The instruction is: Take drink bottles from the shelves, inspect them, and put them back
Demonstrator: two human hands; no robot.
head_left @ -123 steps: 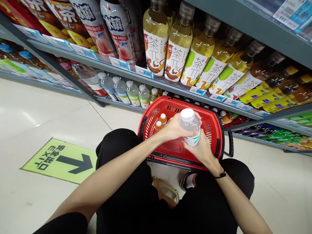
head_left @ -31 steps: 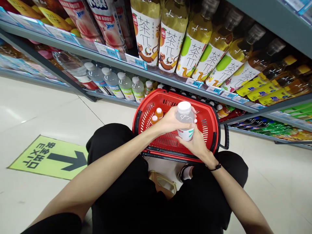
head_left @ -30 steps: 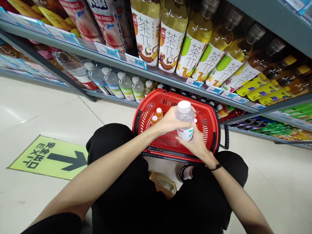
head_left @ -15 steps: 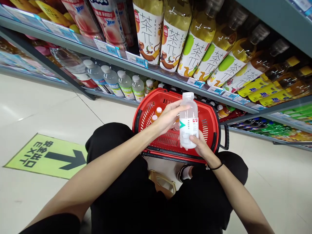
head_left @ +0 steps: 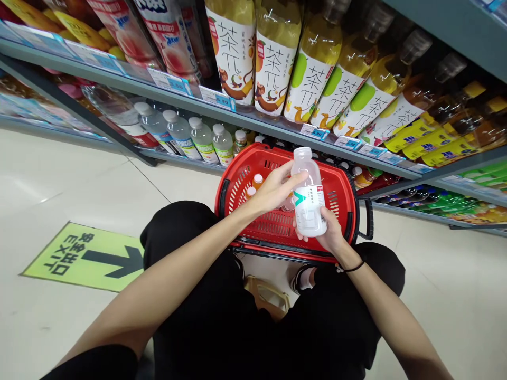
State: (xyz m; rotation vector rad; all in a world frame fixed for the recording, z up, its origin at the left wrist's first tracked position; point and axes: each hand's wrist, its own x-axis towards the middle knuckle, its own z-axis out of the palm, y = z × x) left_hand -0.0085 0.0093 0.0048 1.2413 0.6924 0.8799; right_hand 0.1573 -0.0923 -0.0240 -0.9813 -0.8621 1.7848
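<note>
A clear bottle (head_left: 310, 208) with a white label and a green mark is held between both hands over the red basket (head_left: 273, 245). My left hand (head_left: 279, 187) grips its upper part from the left, thumb across the front below the white cap. Around the lower right side and base, my right hand (head_left: 327, 229) is closed on the same bottle. Small orange bottles (head_left: 257, 181) with pale caps lie in the basket's left part, and other clear bottles beside my left hand are partly hidden.
Shelves of drinks (head_left: 273, 63) run across the top, with a lower row of bottles (head_left: 198, 140) behind the basket. The basket's black handle (head_left: 368, 219) juts out at the right. My knees flank the basket. A green exit sign (head_left: 85, 256) marks the floor at left.
The bottle has turned in my hands, so more of the green mark shows, and its top leans slightly further left. The shelf view has shifted a little to the left.
</note>
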